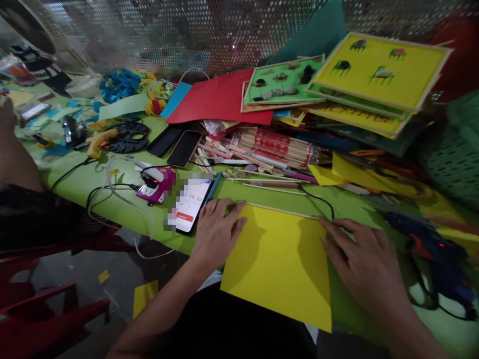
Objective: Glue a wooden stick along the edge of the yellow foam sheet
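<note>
A sheet of yellow paper (279,264) lies at the table's near edge and overhangs it. Along its far edge runs a thin wooden stick (280,210). My left hand (219,229) has its index fingertip at the stick's left end, the thumb lower by the sheet's side. At the other end, my right hand (364,254) has its index finger on the stick, with the thumb beneath at the paper's right edge. A blue glue gun (443,264) with a glowing red light rests right of my right hand. A lit phone (190,204) lies beside my left hand.
Loose sticks (265,182) and a wrapped stick bundle (277,147) lie behind the sheet. Framed yellow and green panels (381,70) are stacked at the back right. Cables and a purple box (159,187) are on the left, near another person's arm (17,154).
</note>
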`<state>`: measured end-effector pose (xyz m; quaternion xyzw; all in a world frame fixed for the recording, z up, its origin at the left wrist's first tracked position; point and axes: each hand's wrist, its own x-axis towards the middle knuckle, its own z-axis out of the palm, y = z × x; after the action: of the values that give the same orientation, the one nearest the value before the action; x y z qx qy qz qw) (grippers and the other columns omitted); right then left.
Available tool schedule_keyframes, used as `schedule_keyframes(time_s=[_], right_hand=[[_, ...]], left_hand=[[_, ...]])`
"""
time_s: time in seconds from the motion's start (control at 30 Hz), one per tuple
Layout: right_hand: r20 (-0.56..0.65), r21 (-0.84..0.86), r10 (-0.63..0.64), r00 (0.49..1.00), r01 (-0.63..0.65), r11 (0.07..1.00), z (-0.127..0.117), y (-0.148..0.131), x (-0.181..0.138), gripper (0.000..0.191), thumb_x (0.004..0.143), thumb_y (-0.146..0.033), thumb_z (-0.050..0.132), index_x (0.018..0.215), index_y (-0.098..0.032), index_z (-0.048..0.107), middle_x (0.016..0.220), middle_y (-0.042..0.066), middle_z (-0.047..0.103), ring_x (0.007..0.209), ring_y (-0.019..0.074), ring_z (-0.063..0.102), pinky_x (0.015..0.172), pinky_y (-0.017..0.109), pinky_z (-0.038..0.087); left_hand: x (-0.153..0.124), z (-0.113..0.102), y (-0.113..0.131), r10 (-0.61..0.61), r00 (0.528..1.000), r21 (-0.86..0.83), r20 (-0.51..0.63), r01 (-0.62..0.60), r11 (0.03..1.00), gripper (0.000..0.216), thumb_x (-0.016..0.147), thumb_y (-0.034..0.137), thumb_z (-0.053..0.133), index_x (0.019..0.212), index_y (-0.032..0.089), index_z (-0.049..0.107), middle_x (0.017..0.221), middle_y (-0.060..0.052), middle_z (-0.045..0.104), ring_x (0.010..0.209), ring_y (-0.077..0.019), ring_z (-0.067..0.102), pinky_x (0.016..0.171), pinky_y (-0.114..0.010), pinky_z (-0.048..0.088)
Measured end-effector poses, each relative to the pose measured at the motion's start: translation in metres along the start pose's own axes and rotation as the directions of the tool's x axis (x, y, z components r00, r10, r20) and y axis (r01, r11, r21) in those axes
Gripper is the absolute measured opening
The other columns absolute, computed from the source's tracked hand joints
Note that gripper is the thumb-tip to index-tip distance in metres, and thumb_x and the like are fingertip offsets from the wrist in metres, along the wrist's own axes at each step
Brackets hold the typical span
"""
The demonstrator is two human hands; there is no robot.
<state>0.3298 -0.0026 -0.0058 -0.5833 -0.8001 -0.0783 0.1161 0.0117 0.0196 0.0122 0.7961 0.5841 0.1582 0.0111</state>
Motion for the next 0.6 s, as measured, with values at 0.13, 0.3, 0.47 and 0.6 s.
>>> schedule_keyframes(time_s=[0.13, 0.3, 0.47, 0.6], right_hand=[[-0.007, -0.067, -0.013, 1.000, 0.012, 0.998, -0.0019, -0.0034, 0.0019, 0.042, 0.103, -0.038, 0.046, 0.134, -0.020, 0.067, 0.119, 0.013, 0.069, 0.103, 0.0341, 0.060, 0.081, 0.047, 0.045], [-0.019, -0.037, -0.015, 1.000, 0.014, 0.999, -0.0035, -0.0036, 0.0016, 0.043, 0.104, -0.039, 0.045, 0.137, -0.020, 0.064, 0.117, 0.014, 0.069, 0.103, 0.0338, 0.061, 0.081, 0.047, 0.046], [-0.053, 0.032, 0.019, 0.998, -0.018, 0.999, -0.0014, -0.0001, -0.0021, 0.043, 0.104, -0.040, 0.046, 0.139, -0.021, 0.062, 0.119, 0.015, 0.068, 0.112, 0.0361, 0.060, 0.087, 0.049, 0.046], [-0.039, 0.039, -0.004, 0.999, 0.006, 0.999, 0.0017, 0.0024, -0.0031, 0.043, 0.104, -0.040, 0.045, 0.139, -0.022, 0.062, 0.118, 0.014, 0.068, 0.110, 0.0363, 0.060, 0.088, 0.051, 0.046]], left_hand=[[0.0015, -0.0003, 0.0008, 0.013, 1.000, 0.021, -0.001, -0.013, 1.000, 0.040, 0.105, 0.037, 0.045, 0.137, 0.023, 0.064, 0.117, -0.011, 0.067, 0.110, -0.0298, 0.055, 0.092, -0.046, 0.043], [-0.0001, 0.0013, -0.0001, -0.010, 1.000, -0.011, 0.000, 0.010, 1.000, 0.042, 0.106, 0.035, 0.044, 0.143, 0.022, 0.059, 0.121, -0.011, 0.067, 0.112, -0.0293, 0.055, 0.093, -0.045, 0.042], [-0.0026, 0.0014, -0.0003, -0.037, 0.999, -0.045, -0.039, 0.035, 0.998, 0.043, 0.107, 0.033, 0.042, 0.145, 0.020, 0.056, 0.123, -0.011, 0.067, 0.114, -0.0281, 0.054, 0.095, -0.044, 0.042], [-0.0019, 0.0001, 0.0005, -0.037, 0.999, -0.047, -0.007, 0.037, 0.998, 0.041, 0.106, 0.034, 0.044, 0.143, 0.022, 0.058, 0.123, -0.011, 0.065, 0.115, -0.0291, 0.053, 0.096, -0.045, 0.042]])
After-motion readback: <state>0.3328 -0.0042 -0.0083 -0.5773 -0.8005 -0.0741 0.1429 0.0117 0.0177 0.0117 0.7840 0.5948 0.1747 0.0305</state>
